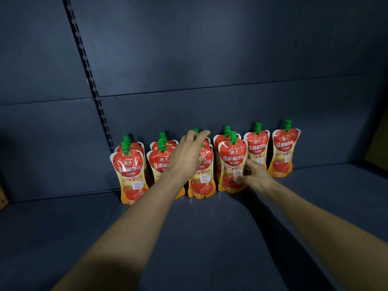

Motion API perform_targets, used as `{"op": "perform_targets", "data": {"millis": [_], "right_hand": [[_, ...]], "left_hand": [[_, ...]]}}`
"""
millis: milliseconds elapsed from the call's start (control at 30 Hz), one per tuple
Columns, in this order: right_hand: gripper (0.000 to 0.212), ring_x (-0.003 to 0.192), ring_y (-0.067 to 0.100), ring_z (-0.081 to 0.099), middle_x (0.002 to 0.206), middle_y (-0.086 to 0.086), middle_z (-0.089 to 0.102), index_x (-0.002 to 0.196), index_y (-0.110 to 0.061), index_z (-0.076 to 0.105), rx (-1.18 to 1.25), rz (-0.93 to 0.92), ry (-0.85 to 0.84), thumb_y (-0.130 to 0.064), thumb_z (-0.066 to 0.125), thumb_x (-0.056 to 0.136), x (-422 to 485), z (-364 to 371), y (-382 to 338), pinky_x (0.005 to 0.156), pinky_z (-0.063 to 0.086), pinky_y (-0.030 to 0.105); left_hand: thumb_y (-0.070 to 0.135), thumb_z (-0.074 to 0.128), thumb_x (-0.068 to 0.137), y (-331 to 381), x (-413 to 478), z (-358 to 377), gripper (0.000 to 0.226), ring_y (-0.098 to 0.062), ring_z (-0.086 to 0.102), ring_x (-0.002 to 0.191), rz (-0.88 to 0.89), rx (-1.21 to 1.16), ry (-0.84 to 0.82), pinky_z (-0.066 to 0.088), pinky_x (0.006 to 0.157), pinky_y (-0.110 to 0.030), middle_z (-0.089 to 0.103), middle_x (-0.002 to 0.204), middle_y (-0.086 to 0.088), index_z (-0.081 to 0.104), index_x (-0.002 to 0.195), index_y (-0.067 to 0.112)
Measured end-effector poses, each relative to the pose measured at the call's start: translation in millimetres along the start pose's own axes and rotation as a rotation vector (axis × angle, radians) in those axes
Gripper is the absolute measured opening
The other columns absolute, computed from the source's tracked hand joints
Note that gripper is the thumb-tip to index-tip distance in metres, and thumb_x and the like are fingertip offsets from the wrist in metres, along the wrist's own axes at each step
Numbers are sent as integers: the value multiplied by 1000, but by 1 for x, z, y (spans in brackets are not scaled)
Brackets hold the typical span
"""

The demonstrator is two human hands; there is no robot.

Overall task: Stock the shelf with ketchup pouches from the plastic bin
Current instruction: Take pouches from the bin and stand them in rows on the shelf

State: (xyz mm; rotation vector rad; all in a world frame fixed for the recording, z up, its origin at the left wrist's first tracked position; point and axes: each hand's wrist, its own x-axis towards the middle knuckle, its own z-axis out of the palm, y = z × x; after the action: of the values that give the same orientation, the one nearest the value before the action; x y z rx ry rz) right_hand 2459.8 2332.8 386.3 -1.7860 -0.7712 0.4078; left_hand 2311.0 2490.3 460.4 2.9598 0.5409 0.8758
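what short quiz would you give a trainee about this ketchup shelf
1. True or false: the ketchup pouches lie flat on the shelf.
2. The pouch caps are: A red, B green, C white.
3. Which hand pinches the side of a front-row pouch?
Key: 1 false, they stand upright. 2 B. 3 the right hand; the left hand reaches over the neighbouring pouch.

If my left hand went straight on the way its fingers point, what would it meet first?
Probably the green cap in the third pouch column from the left, which sits right at the fingertips of the left hand. Depth is unclear, so they may already touch it.
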Motion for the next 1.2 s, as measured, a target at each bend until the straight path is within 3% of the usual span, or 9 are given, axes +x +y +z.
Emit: {"op": "perform_targets", "data": {"millis": [133, 233, 333, 467, 667, 767, 867, 1000, 1200], "right_hand": [[56, 123, 22, 53, 130, 4, 58, 134, -14, 47, -35, 18, 153, -18, 72, 84, -19, 4, -3, 103, 46, 44], [50, 125, 17, 49, 133, 1, 55, 134, -15, 50, -115, -41, 247, -20, 68, 88, -53, 8, -9, 103, 41, 33], [47, 125, 14, 44, 133, 1, 53, 134, -15, 52, -290, -142, 319, -20, 66, 89, -98, 11, -8, 100, 34, 26], [51, 134, 20, 40, 145, 0, 46, 140, -21, 47, -504, -119, 420, -30, 61, 91, -165, 9, 11, 108, 35, 34], [39, 107, 17, 59, 124, -8, 59, 132, -29, 52, -602, -45, 718, -31, 58, 93, -294, -1, 30, 83, 46, 30], [35, 95, 11, 62, 112, -13, 62, 127, -30, 55, -605, -13, 865, -25, 59, 92, -362, -14, 48, 75, 49, 29], [34, 91, 6, 62, 106, -16, 63, 123, -28, 58, -573, 61, 963, -19, 61, 90, -431, -39, 72, 76, 51, 32], [34, 86, 7, 60, 105, -11, 63, 122, -23, 58, -577, 237, 1000, -19, 63, 89, -531, -85, 107, 71, 50, 30], [30, 97, 17, 63, 111, 1, 66, 120, -19, 61, -555, 574, 966, -24, 61, 90, -693, -161, 162, 81, 49, 33]], "left_hand": [[30, 74, 83, -1, -11, -7, 87, -24, 33, 140, 29, 42, 100, 36, 112, -38, 32, 152, -5, 22, 152, 25], [41, 67, 87, 5, -35, -12, 81, -23, 27, 145, 87, 45, 164, 18, 120, -40, 32, 155, -4, 24, 153, 23], [49, 60, 88, 22, -70, -5, 77, -22, 28, 145, 144, -56, 122, 15, 121, -40, 36, 154, -2, 27, 152, 22], [57, 49, 92, 55, -121, 12, 73, -18, 26, 145, 222, -219, -55, 17, 120, -40, 32, 157, 3, 24, 153, 24], [66, 29, 87, 123, -196, 17, 73, -13, 38, 134, 284, -459, -183, 23, 117, -33, 46, 145, 7, 36, 147, 25], [58, 42, 93, 172, -232, 18, 56, -9, 47, 124, 342, -566, -258, 30, 107, -26, 53, 135, 14, 42, 141, 30], [48, 50, 95, 235, -267, 25, 44, -7, 53, 118, 423, -616, -358, 41, 98, -29, 54, 131, 18, 44, 136, 32], [49, 49, 95, 328, -319, 41, 45, -6, 53, 115, 513, -626, -531, 44, 95, -30, 55, 130, 18, 41, 137, 34], [46, 53, 95, 476, -417, 60, 48, -12, 53, 120, 633, -653, -776, 45, 97, -33, 55, 133, 10, 44, 138, 27]]}}
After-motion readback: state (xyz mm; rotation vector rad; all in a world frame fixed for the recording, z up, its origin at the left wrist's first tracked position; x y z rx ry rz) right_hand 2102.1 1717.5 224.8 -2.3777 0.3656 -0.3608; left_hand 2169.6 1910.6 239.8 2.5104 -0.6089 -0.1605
